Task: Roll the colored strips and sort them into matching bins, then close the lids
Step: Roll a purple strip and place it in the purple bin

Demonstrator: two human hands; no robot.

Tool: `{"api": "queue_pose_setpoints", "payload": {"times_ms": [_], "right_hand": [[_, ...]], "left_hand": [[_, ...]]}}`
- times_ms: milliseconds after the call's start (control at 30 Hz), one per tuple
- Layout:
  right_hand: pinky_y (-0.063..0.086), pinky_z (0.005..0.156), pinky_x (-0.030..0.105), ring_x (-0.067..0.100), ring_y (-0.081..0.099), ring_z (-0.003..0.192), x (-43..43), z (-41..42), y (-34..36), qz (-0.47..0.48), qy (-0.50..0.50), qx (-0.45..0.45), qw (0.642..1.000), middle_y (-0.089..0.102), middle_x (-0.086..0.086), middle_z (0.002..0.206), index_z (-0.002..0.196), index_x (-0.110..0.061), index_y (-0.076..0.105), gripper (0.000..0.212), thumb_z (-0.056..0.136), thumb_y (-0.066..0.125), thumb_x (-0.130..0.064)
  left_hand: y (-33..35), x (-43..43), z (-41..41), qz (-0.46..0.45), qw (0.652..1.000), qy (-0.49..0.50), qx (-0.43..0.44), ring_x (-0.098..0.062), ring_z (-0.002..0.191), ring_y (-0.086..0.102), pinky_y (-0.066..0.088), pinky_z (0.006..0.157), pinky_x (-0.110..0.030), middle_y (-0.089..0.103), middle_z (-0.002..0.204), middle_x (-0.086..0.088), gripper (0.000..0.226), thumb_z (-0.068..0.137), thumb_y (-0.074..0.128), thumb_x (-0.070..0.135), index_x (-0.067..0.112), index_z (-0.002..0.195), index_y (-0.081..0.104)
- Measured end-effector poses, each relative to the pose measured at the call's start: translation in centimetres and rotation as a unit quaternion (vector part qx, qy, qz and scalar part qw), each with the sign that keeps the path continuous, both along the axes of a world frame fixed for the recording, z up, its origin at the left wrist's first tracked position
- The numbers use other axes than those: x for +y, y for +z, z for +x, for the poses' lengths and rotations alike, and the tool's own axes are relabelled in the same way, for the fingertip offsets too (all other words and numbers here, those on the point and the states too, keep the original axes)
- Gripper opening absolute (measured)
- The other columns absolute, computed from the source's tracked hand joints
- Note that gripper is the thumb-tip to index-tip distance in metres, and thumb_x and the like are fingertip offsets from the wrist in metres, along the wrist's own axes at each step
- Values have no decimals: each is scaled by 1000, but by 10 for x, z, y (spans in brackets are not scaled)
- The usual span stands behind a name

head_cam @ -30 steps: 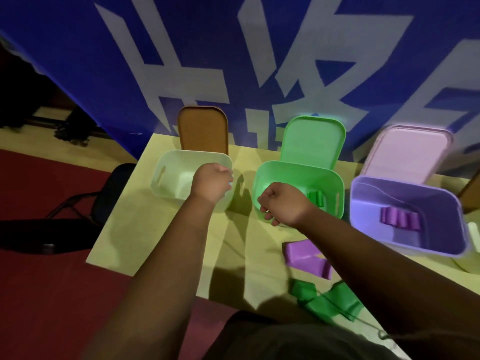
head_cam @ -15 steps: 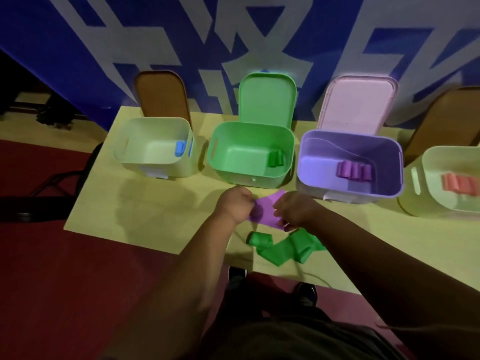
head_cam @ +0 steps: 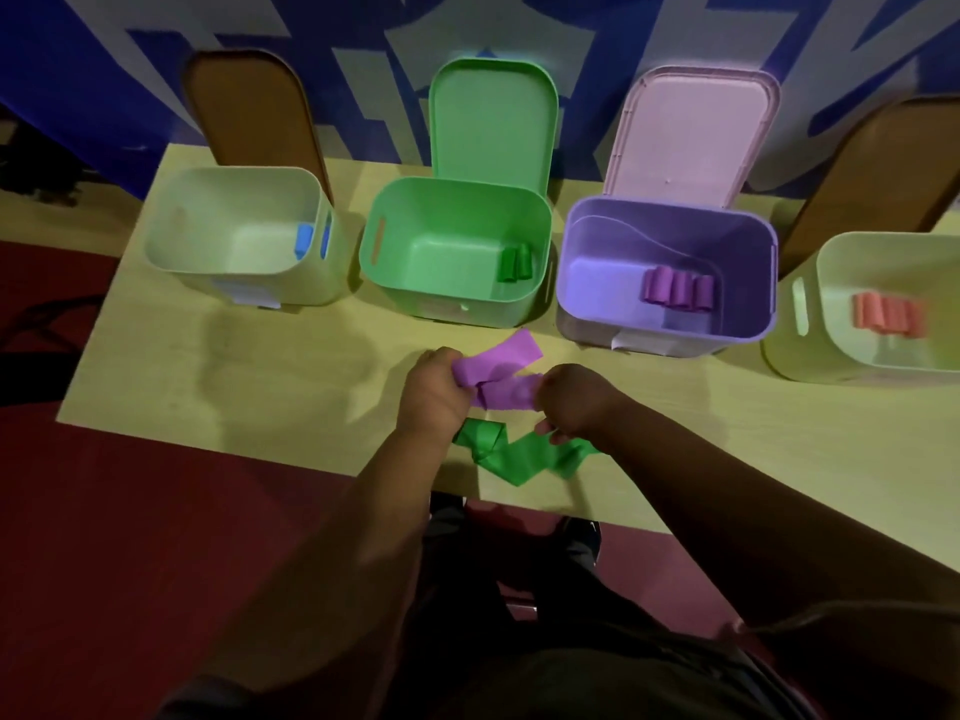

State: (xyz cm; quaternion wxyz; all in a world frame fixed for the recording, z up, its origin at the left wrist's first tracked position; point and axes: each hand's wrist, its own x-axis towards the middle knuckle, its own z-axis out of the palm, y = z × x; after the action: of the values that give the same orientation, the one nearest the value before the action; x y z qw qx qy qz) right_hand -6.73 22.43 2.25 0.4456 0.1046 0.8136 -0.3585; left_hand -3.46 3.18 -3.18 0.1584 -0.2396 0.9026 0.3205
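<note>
Left hand (head_cam: 435, 394) and right hand (head_cam: 571, 402) each grip the purple strip (head_cam: 506, 377), apparently light and limp; pinch its far free end to roll.

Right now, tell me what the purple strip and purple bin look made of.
Purple strip: thin, matte, flexible sheet, perhaps foam or a rubbery band; it folds limply without sharp creases.
Purple bin: moulded plastic, smooth with a slight sheen; rigid thin walls, rounded corners.
</note>
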Motion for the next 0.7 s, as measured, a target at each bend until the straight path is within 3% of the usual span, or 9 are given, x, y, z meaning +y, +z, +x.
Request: {"api": "queue_pose_setpoints", "payload": {"times_ms": [67, 200, 367, 500, 633, 700], "right_hand": [[66, 85, 50, 27, 72, 82, -1, -1, 1, -12, -15, 11, 1000, 76, 20, 109, 126, 2, 67, 29, 102, 55, -8], [67, 84, 47, 24, 72, 83, -3, -5, 6, -48, -54, 15, 997, 74, 16, 104, 123, 1, 69, 26, 103, 57, -8], [65, 81, 39, 22, 72, 83, 4, -6, 11, -79, -115, -17, 990, 74, 13, 102, 122, 3, 71, 24, 100, 61, -1], [64, 91, 50, 35, 76, 93, 8, -9, 29, -90, -127, -39, 987, 74, 21, 109, 114, 7, 69, 16, 103, 63, -2], [60, 63, 37, 26, 72, 67, 10, -16, 50, -137, -252, -75, 955, 71, 25, 96, 111, 7, 63, 14, 108, 52, -1], [59, 68, 35, 25, 70, 79, 10, -22, 61, -169, -268, -81, 945, 70, 20, 94, 118, 11, 64, 20, 108, 54, -3]], "left_hand": [[8, 1, -1, 68, 997, 39, -3, -29, 105, 71, 57, 98, -36, 74, 111, -6, 35, 83, 89, 14, 14, 116, 76], [25, 5, -5, 186, 980, 71, -29, -14, 95, 68, 50, 84, -21, 73, 105, 4, 38, 86, 88, 11, 20, 118, 69], [40, 13, -10, 203, 977, 58, -39, -16, 106, 69, 51, 95, -26, 73, 105, 6, 41, 88, 83, 15, 13, 128, 72], [55, 20, -14, 249, 966, 56, -29, -17, 104, 75, 60, 102, -36, 77, 112, 1, 32, 91, 78, 16, 16, 123, 75], [79, 23, -22, 290, 956, 36, -16, -17, 94, 76, 62, 79, -34, 80, 112, -5, 19, 93, 76, 21, 29, 111, 76], [95, 24, -28, 313, 949, 18, -21, -17, 93, 76, 60, 81, -35, 82, 107, -4, 19, 98, 73, 18, 27, 114, 76]]}}
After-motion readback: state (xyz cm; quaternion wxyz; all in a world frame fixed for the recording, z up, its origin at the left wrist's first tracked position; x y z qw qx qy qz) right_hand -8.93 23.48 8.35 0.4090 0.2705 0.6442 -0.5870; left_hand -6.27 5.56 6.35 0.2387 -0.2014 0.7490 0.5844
